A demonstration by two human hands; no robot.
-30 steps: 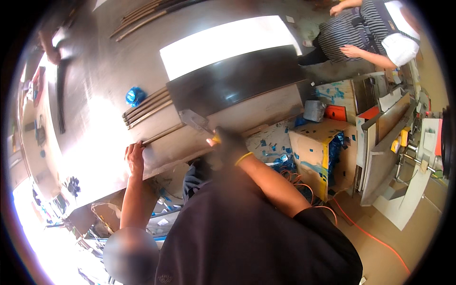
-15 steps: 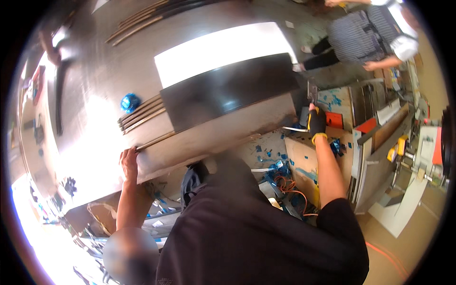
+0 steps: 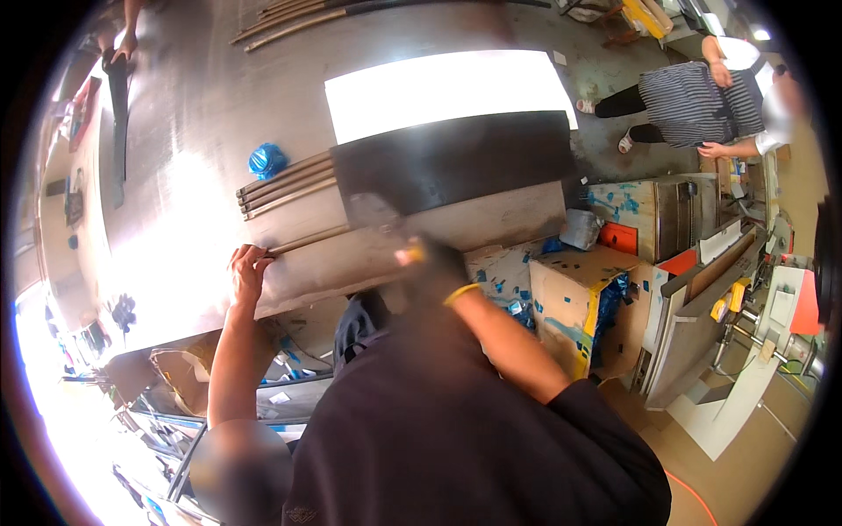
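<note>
My left hand (image 3: 248,273) is closed at the left end of a thin metal strip (image 3: 307,241), pinching it near the front edge of the metal worktable (image 3: 202,316). My right hand (image 3: 434,270), in a black and yellow glove, is smeared by motion in front of my chest. It holds a grey metal hand tool (image 3: 375,212), too blurred to tell its kind, over the table edge. Beyond the strip lie several similar strips (image 3: 288,186), partly under a dark sheet (image 3: 452,162). A bright white sheet (image 3: 452,92) lies behind it.
A crumpled blue ball of film (image 3: 267,161) rests left of the strips. Right of the table stands a cardboard box (image 3: 570,289) among blue scraps, with leaning panels (image 3: 702,316) farther right. A person in a striped apron (image 3: 688,103) stands at far right; another person's hand (image 3: 128,44) is far left.
My right hand has swung left with the tool, from beside the box to in front of my chest. My left hand stays at the strip's end. The apron-wearing person has shifted posture.
</note>
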